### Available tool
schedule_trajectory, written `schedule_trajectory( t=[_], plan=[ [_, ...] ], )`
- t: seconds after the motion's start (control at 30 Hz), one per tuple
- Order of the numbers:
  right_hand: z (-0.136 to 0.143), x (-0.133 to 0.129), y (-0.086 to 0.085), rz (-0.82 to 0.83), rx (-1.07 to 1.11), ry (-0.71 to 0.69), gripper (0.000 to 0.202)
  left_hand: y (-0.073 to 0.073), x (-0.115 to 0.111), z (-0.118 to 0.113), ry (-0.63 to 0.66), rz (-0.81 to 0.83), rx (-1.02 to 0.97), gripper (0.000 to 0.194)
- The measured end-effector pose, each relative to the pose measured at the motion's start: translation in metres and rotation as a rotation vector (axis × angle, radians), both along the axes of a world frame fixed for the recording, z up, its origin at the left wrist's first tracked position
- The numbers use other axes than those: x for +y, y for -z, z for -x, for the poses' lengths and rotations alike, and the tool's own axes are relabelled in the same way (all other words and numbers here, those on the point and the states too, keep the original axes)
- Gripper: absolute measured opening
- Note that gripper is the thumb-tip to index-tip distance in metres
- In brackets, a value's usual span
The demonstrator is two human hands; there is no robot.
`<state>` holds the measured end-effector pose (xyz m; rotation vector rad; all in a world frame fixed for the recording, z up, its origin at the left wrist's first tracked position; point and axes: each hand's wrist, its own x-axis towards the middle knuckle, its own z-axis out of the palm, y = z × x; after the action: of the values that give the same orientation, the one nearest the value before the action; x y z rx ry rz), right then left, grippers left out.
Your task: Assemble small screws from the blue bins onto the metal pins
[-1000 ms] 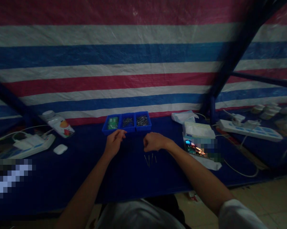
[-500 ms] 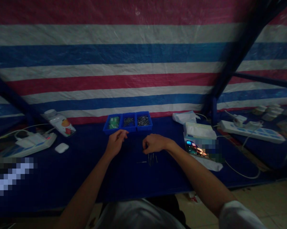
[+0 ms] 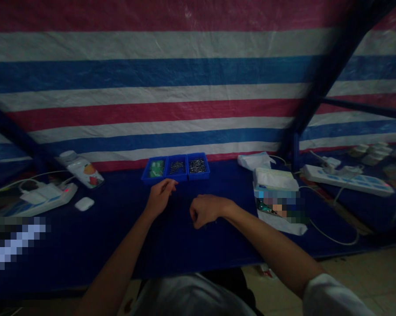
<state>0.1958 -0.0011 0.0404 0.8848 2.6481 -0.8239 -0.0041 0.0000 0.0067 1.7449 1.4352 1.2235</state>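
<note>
My left hand (image 3: 160, 195) hovers just in front of three joined blue bins (image 3: 166, 177), fingers curled and pressed together; whatever they may hold is hidden. The left bin has green packets (image 3: 156, 168), while the other two contain small dark screw-like pieces (image 3: 177, 167) and shinier metal screw-like pieces (image 3: 197, 166). Lower and to the right, my right hand (image 3: 207, 210) is closed with its knuckles up and fingertips down at the blue tabletop (image 3: 181, 245). It covers most of the few thin metal pieces lying there, and its grip cannot be made out.
On the left are a white bottle (image 3: 85, 173), a small white case (image 3: 84, 203) and a power strip (image 3: 61, 199). A tissue pack (image 3: 275, 180) and a partly blurred phone (image 3: 265, 205) lie right of my right forearm. Farther right is another power strip (image 3: 359, 184) with cables.
My right hand has moved slightly left and down, over the thin metal pieces that were showing in front of it. My left hand has stayed almost in place.
</note>
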Motion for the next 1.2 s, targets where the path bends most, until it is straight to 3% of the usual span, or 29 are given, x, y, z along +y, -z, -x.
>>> schedule_trajectory(
  t=[0.2, 0.33, 0.43, 0.5, 0.63, 0.8, 0.97, 1.1, 1.2],
  plan=[
    [0.000, 0.001, 0.002, -0.074, 0.079, 0.038, 0.023, 0.001, 0.001, 0.000, 0.009, -0.013, -0.002, 0.036],
    [-0.005, 0.010, 0.007, -0.072, 0.405, 0.007, 0.016, -0.001, 0.000, 0.000, 0.003, -0.014, -0.005, 0.036],
    [-0.005, 0.014, 0.012, 0.040, 0.606, 0.031, 0.011, -0.002, 0.000, 0.000, 0.005, -0.015, 0.001, 0.037],
    [-0.004, 0.015, 0.015, 0.160, 0.688, 0.119, 0.013, -0.002, 0.000, 0.000, 0.004, -0.013, 0.004, 0.038],
    [0.000, 0.019, 0.018, 0.382, 0.875, 0.280, 0.034, -0.002, 0.000, 0.000, -0.003, -0.002, 0.021, 0.039],
    [-0.002, 0.028, 0.014, 0.561, 1.074, 0.398, 0.027, -0.001, 0.001, 0.001, -0.005, 0.003, 0.022, 0.038],
    [-0.010, 0.033, 0.007, 0.626, 1.193, 0.628, 0.022, 0.000, 0.002, 0.003, -0.002, -0.007, 0.007, 0.038],
    [-0.012, 0.039, 0.011, 0.585, 1.082, 0.782, 0.038, 0.000, 0.002, 0.003, 0.006, -0.018, 0.009, 0.037],
    [-0.014, 0.046, 0.016, 0.515, 1.047, 0.961, 0.036, -0.001, 0.002, 0.004, 0.008, -0.018, 0.000, 0.036]
  ],
)
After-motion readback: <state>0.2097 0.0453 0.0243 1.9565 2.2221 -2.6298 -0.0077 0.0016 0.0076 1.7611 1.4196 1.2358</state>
